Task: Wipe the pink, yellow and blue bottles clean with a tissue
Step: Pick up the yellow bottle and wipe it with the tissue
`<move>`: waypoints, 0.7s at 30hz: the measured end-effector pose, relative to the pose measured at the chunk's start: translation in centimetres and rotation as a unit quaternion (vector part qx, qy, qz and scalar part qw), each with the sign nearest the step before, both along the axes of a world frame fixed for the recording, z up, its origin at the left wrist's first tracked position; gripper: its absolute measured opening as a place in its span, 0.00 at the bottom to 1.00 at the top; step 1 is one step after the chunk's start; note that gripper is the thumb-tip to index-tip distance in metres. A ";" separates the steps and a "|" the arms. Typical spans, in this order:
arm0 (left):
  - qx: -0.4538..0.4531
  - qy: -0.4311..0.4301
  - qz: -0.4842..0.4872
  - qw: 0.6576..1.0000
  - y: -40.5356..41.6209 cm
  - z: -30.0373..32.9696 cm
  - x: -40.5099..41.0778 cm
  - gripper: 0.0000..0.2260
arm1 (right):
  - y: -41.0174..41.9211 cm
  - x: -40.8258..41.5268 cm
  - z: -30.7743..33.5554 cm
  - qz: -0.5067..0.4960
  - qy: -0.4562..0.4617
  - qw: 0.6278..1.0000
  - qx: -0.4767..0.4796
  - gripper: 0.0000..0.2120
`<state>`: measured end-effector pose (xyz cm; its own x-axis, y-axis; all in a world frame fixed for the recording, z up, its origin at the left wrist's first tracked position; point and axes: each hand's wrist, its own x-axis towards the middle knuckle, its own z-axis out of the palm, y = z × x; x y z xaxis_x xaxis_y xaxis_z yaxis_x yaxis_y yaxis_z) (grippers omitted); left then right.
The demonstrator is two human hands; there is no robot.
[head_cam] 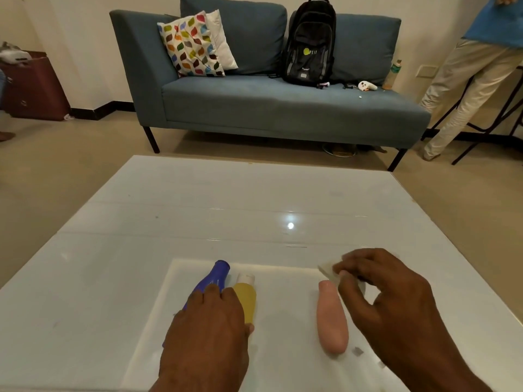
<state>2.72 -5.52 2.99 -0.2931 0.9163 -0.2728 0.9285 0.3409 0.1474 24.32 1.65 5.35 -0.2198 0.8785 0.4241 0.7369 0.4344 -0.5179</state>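
Observation:
Three bottles lie on a white sheet (285, 284) on the glossy white table (198, 210). The blue bottle (215, 278) and the yellow bottle (246, 298) lie side by side at the left, caps pointing away from me. My left hand (210, 326) rests over both of them, palm down, fingers covering their lower halves. The pink bottle (331, 318) lies alone to the right. My right hand (379, 290) hovers just right of the pink bottle's top, fingers pinched on a white tissue (328, 271).
A blue sofa (254, 103) stands beyond the table with a patterned cushion (192, 46) and a black backpack (310, 43). A person in light trousers (464, 89) stands at the far right. A maroon suitcase (31, 86) is at the left wall.

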 end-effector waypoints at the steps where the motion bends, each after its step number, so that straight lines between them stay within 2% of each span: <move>1: -0.032 -0.004 0.012 0.999 0.3 -0.1 -0.1 0.30 | -0.4 -0.5 -0.2 0.025 0.016 1.000 0.002 0.05; 5: -0.081 -0.035 0.025 0.996 1.2 -0.8 -0.3 0.32 | -1.2 -1.5 -0.9 0.065 0.054 0.996 -0.027 0.06; 8: -0.083 -0.058 0.042 0.994 1.1 -0.7 0.0 0.32 | -1.2 -1.6 -1.0 0.067 0.071 0.994 -0.049 0.06; 11: -0.071 -0.083 0.034 0.993 1.2 -0.2 0.8 0.30 | -1.4 -1.7 -1.2 0.067 0.059 0.994 -0.069 0.06; 14: -0.084 -0.097 0.026 0.991 1.5 0.2 1.2 0.35 | -1.5 -1.8 -1.8 0.073 0.023 0.991 -0.110 0.04; 18: -0.062 -0.092 0.023 0.994 1.9 0.0 1.5 0.36 | -1.9 -2.1 -2.2 0.078 -0.038 0.968 -0.236 0.13; 21: -0.051 -0.087 0.025 0.995 1.9 -0.1 1.5 0.36 | -2.0 -2.8 -2.5 0.080 -0.070 0.959 -0.263 0.21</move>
<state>4.19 -3.66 2.84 -0.2768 0.8672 -0.4140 0.8737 0.4065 0.2673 21.53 -0.32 2.82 -0.3914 0.9135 -0.1112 0.7608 0.2532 -0.5976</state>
